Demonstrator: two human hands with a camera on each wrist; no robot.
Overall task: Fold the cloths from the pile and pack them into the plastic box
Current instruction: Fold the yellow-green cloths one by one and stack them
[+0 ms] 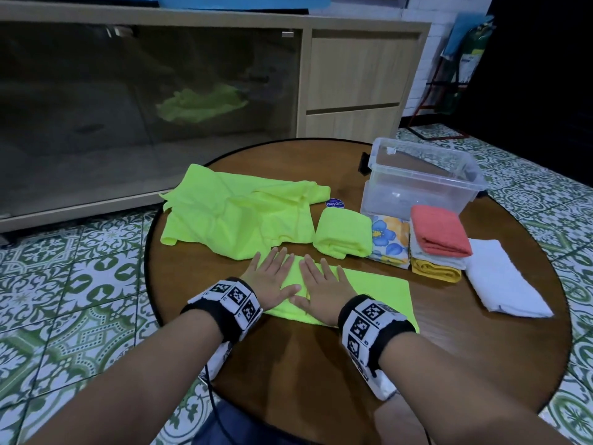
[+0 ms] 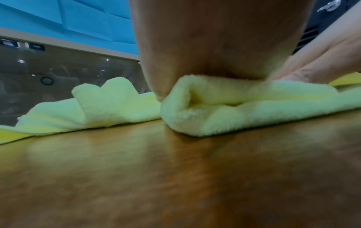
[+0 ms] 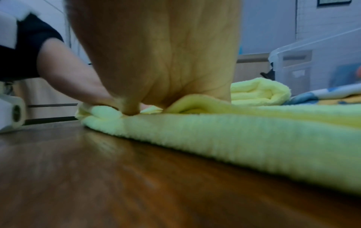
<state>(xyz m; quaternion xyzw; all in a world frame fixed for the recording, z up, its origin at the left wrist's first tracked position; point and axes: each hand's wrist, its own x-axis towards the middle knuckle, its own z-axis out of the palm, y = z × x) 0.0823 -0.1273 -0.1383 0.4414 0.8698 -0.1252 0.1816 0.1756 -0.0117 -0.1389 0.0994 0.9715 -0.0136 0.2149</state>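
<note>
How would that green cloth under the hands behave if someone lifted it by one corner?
The green cloth would probably droop and unfold: the left wrist view shows its fold as a soft, puffy loop, not a crease. It looks light and fluffy. It likely won't slide much, since both the left hand and right hand press it flat onto the table.

I read 1 label: a round blue sticker on the wooden table, white lettering that looks like "ClayGO". The wrist bands carry black-and-white square code markers with tiny characters I cannot resolve.
</note>
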